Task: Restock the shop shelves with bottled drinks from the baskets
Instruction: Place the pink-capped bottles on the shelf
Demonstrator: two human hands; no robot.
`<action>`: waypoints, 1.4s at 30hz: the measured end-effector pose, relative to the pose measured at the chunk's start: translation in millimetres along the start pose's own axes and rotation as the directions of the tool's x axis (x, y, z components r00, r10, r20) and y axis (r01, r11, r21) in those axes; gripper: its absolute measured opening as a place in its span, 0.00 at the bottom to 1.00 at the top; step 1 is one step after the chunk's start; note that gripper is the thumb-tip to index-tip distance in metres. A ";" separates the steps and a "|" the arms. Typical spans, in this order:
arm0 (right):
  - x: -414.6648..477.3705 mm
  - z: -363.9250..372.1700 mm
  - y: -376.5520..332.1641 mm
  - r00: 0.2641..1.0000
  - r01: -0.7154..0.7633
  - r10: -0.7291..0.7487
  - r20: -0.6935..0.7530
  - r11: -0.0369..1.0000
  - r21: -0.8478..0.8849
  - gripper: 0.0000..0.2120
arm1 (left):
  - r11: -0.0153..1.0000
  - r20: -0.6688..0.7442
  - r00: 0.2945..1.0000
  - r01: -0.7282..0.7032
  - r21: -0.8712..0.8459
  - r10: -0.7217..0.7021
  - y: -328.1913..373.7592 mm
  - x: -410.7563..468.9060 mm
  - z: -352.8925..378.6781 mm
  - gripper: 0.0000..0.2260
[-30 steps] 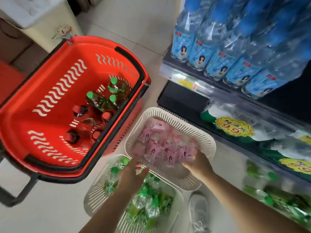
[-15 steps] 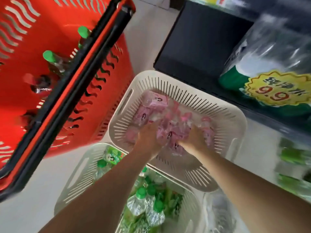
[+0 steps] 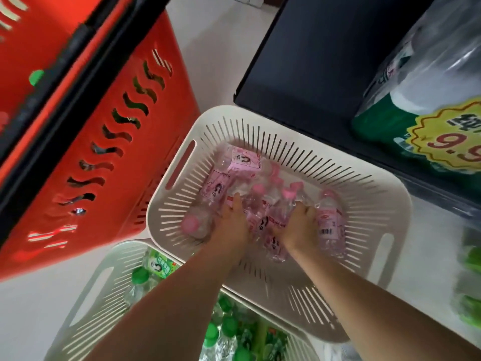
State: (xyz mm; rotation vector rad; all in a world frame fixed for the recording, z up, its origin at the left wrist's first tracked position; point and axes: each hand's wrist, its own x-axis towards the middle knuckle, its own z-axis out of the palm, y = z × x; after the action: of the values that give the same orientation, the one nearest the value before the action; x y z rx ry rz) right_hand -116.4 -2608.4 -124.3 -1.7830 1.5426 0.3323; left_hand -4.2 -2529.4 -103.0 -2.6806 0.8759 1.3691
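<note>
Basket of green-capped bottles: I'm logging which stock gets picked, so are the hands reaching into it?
No, the left hand and right hand are both down among the pink-capped bottles in the other white basket.

left hand (image 3: 232,225): bare | right hand (image 3: 299,223): bare | forearms (image 3: 179,295): bare to frame edge

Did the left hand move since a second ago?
Yes. The left hand moved from over the green-bottle basket forward into the pink-bottle basket.
</note>
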 end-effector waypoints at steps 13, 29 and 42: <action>-45.8 -52.4 16.8 0.972 -0.039 0.006 0.235 0.990 0.136 0.35 | 0.961 -0.050 0.998 -0.059 -0.271 0.048 17.1 -69.2 -46.6 0.47; -217.8 -278.9 -78.0 0.937 -0.161 -0.041 0.347 0.831 0.532 0.33 | 0.922 -0.203 0.973 -0.175 -0.346 0.108 65.6 -278.6 -219.2 0.47; -352.0 -400.6 -166.5 0.774 -0.459 -0.379 0.507 0.215 0.862 0.19 | 0.886 -0.416 0.899 -0.298 -0.356 0.135 69.9 -450.3 -359.9 0.46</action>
State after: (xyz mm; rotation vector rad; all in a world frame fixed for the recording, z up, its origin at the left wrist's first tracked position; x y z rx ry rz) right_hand -153.2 -2616.9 433.0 -0.4080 0.8294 -0.0873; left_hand 22.1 -2464.5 473.4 -3.3516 1.0503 1.1948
